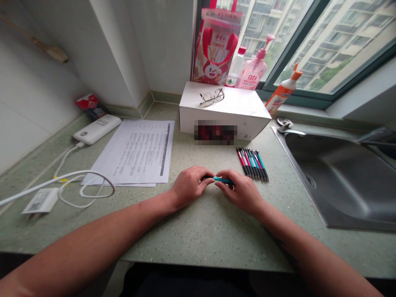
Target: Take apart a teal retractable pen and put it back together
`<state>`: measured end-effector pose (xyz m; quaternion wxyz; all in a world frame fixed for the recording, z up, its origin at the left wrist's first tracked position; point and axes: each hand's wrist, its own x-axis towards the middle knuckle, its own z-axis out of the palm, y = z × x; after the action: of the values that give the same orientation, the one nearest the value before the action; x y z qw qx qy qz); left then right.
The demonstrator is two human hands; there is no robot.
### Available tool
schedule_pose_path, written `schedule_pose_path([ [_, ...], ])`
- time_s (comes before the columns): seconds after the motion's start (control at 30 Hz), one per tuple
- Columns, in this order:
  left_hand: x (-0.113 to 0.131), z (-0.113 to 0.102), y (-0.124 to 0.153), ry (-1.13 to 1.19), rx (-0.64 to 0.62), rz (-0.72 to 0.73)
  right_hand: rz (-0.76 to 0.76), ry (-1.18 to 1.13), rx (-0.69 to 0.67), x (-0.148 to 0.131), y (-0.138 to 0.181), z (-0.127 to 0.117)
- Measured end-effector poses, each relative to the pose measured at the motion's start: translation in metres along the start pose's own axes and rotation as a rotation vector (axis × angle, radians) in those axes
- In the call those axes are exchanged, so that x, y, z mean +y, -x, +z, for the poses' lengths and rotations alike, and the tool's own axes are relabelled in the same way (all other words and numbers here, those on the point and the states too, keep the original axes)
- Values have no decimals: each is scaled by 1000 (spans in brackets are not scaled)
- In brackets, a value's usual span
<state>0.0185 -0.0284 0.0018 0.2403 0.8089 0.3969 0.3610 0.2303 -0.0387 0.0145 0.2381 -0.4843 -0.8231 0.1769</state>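
Observation:
Between my two hands, just above the green speckled countertop (204,231), lies a teal pen (223,180) with a dark end. My left hand (192,184) pinches the dark end between thumb and fingers. The teal end is gripped by my right hand (239,189), whose fingertips nearly meet those of the left. Part of the pen is covered by fingers. Beyond my right hand is a row of several pens (252,164), side by side, with red, white, teal and black barrels.
A white box (222,113) carrying eyeglasses (212,98) stands behind the pens. Printed sheets (139,152), a white power bank (97,129), a charger (41,201) and looped cable are at left. The steel sink (349,173) is at right. Bottles (253,70) line the window.

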Motion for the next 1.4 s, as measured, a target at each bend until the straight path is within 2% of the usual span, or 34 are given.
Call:
schedule_pose_path([
  [0.27, -1, 0, 0, 19, 24, 56, -34, 44, -27, -1, 0, 0],
  [0.5, -1, 0, 0, -8, -6, 13, -9, 31, -41, 1, 0, 2],
  [0.77, -1, 1, 1, -5, -12, 40, -52, 32, -51, -1, 0, 0],
  [0.9, 0, 0, 0, -18, -23, 15, -35, 42, -90, 0, -1, 1],
  [1.13, -2, 1, 1, -18, -13, 36, -37, 29, -54, 0, 0, 1],
  [1.4, -1, 1, 1, -14, -20, 24, -32, 68, -97, 0, 0, 2],
])
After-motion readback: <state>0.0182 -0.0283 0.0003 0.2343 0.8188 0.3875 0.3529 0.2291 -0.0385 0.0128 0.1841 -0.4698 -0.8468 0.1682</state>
